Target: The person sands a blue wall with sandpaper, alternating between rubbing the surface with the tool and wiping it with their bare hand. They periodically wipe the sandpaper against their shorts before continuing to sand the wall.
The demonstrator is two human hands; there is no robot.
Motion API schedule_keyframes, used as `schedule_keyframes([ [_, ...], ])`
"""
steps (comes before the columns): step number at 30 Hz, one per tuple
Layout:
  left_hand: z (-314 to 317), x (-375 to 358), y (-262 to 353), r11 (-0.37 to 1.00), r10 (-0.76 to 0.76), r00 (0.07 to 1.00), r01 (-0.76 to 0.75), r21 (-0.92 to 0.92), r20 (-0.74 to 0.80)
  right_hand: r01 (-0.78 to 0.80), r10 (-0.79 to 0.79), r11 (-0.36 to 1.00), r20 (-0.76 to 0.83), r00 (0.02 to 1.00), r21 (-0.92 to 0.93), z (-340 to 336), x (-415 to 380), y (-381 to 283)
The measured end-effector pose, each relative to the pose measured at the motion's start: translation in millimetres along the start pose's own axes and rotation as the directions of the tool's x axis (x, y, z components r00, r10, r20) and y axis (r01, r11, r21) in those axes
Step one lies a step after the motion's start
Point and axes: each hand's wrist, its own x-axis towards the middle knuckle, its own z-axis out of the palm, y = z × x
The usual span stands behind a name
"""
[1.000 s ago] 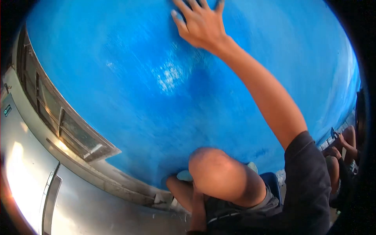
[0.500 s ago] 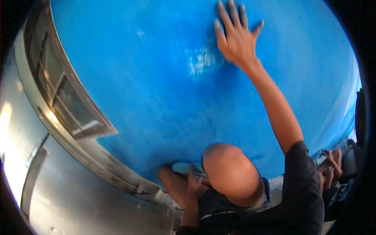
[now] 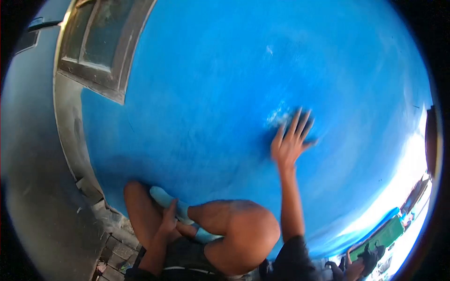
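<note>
My right hand (image 3: pixel 289 143) is spread open against the blue wall (image 3: pixel 211 107), just below and right of a pale, worn patch (image 3: pixel 278 115). Its fingers point up and are slightly blurred. Low in the view, my left hand (image 3: pixel 169 218) is closed around a foot in a light blue sock (image 3: pixel 161 196), beside my bent legs. My bare knee (image 3: pixel 253 229) rises between my two arms. A second bit of blue sock (image 3: pixel 206 235) shows under the crossed leg.
A wooden-framed window (image 3: pixel 101 42) is at the upper left, by a grey surface (image 3: pixel 37 154). Broken bricks (image 3: pixel 117 253) lie along the wall's foot. At the lower right are a green object (image 3: pixel 386 234) and another person's arm (image 3: pixel 355 268), partly hidden.
The camera view has shifted. My right hand has moved down the wall, from above and right of the pale patch to below it. My left hand remains at the socked foot.
</note>
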Motion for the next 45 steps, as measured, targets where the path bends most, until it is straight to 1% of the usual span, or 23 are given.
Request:
schedule_keyframes([
  [4, 19, -1, 35, 0.989, -0.131, 0.989, 0.125, -0.084, -0.068, -0.048, 0.063, 0.995, -0.178, 0.982, 0.09, 12, 144, 16],
  [8, 16, 6, 37, 0.953, -0.301, 0.949, 0.303, 0.001, -0.093, -0.035, 0.048, 0.991, -0.095, 0.994, 0.131, 9, 104, -6],
  [10, 12, 9, 13, 0.949, -0.293, 0.943, 0.267, -0.166, -0.157, -0.013, 0.011, 0.995, 0.019, 1.0, 0.098, 0, 19, -31],
  [12, 40, -1, 79, 0.874, -0.265, 0.96, 0.201, -0.442, -0.089, -0.001, -0.002, 1.0, 0.133, 0.991, 0.019, 0, -37, -42],
  [13, 34, 11, 50, 0.883, -0.335, 0.919, 0.229, -0.409, -0.207, -0.028, 0.029, 1.0, 0.157, 0.987, -0.01, 11, -32, -47],
  [14, 22, 24, 21, 0.878, -0.422, 0.854, 0.3, -0.374, -0.304, -0.007, 0.007, 1.0, 0.114, 0.993, 0.002, 17, -1, -55],
  [18, 23, 14, 12, 0.798, -0.532, 0.812, 0.386, -0.463, -0.241, 0.02, -0.018, 0.998, -0.041, 0.999, 0.056, 6, 124, -44],
  [20, 16, 14, -13, 0.936, -0.249, 0.939, 0.171, -0.308, -0.235, -0.008, 0.011, 0.994, -0.03, 0.999, 0.108, 3, 170, -40],
  [23, 20, 7, 22, 0.96, -0.19, 0.964, 0.143, -0.241, -0.187, -0.009, 0.013, 0.995, -0.043, 0.999, 0.104, 6, 157, -43],
  [24, 20, 4, 30, 0.96, -0.19, 0.964, 0.144, -0.239, -0.184, -0.025, 0.026, 0.994, -0.01, 1.0, 0.103, 4, 133, -46],
  [26, 24, 15, 42, 0.834, -0.438, 0.883, 0.329, -0.442, -0.169, -0.046, 0.042, 0.992, 0.035, 0.999, 0.114, -2, 54, -60],
  [30, 20, 18, 15, 0.777, -0.424, 0.894, 0.277, -0.565, -0.144, -0.034, 0.025, 0.999, 0.223, 0.975, 0.034, 7, -76, -65],
  [32, 15, 8, 0, 0.968, -0.198, 0.953, 0.154, -0.199, -0.23, -0.036, 0.029, 0.999, 0.174, 0.984, 0.041, 7, -29, -69],
  [36, -2, 11, -25, 0.95, -0.229, 0.967, 0.197, -0.243, -0.112, -0.052, 0.054, 0.993, -0.012, 0.998, 0.109, 4, 114, -54],
  [37, -12, 8, -33, 0.995, -0.051, 0.997, 0.056, 0.085, -0.054, -0.049, 0.057, 0.991, -0.059, 0.997, 0.124, 6, 132, -46],
  [38, -20, 5, -37, 0.914, 0.116, 0.991, -0.131, 0.383, 0.062, -0.072, 0.078, 0.991, -0.05, 0.996, 0.115, 5, 122, -41],
  [39, -21, 5, -25, 0.908, 0.105, 0.991, -0.131, 0.399, 0.085, -0.072, 0.077, 0.991, -0.036, 0.996, 0.116, 3, 109, -41],
  [40, -13, 15, -19, 0.986, -0.168, 0.985, 0.167, -0.03, -0.048, -0.049, 0.054, 0.991, -0.034, 0.998, 0.123, 1, 103, -49],
  [41, -2, 21, -10, 0.794, -0.454, 0.89, 0.38, -0.475, -0.047, -0.043, 0.044, 0.99, -0.007, 0.999, 0.132, -1, 76, -56],
  [42, 9, 10, 13, 0.801, -0.441, 0.896, 0.369, -0.472, -0.049, -0.04, 0.037, 0.988, 0.019, 0.999, 0.146, -5, 30, -58],
  [43, 17, -13, 48, 0.985, -0.109, 0.994, 0.108, -0.135, 0.003, -0.043, 0.029, 0.988, 0.096, 0.995, 0.149, -11, -11, -61],
  [44, 16, -22, 65, 0.952, 0.213, 0.964, -0.241, 0.189, 0.156, -0.039, 0.013, 0.986, 0.158, 0.987, 0.163, -12, -43, -67],
  [45, 6, -7, 32, 0.968, -0.097, 0.995, 0.097, -0.23, 0.013, -0.042, 0.019, 0.992, 0.178, 0.984, 0.123, -6, -60, -68],
])
